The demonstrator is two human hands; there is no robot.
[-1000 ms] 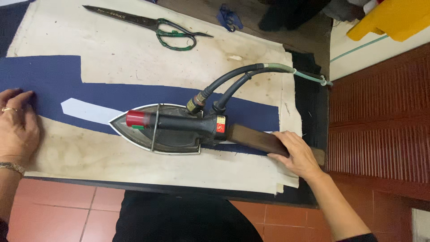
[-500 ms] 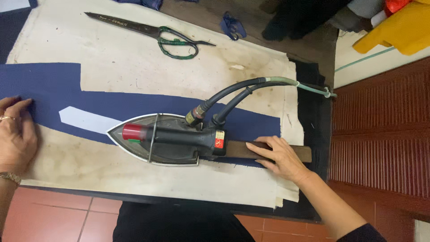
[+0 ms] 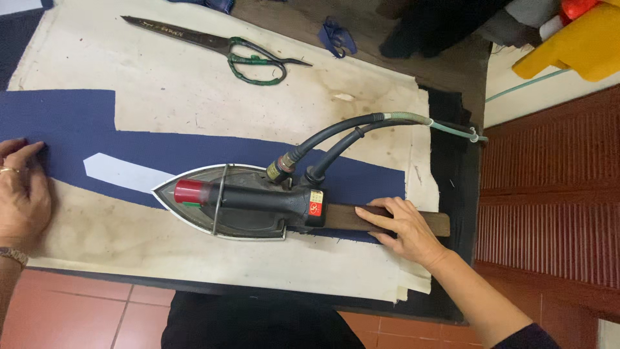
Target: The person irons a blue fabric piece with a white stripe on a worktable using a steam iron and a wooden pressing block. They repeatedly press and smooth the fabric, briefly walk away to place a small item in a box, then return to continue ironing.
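navy cloth [image 3: 71, 132] runs across the cream pad [image 3: 194, 90], and the left hand [image 3: 22, 194] lies flat and open on its left end, fingers spread, a ring on one. just right of it a pale paper strip [image 3: 119, 173] lies on the cloth, its end under the iron's tip. iron [image 3: 239, 203] sits flat on the cloth mid-table, nose pointing left, two dark hoses [image 3: 336, 139] curving off its back. right hand [image 3: 403, 226] rests loosely open on the iron's wooden handle [image 3: 439, 225], not gripping. scissors [image 3: 219, 46] lie well apart at the top.
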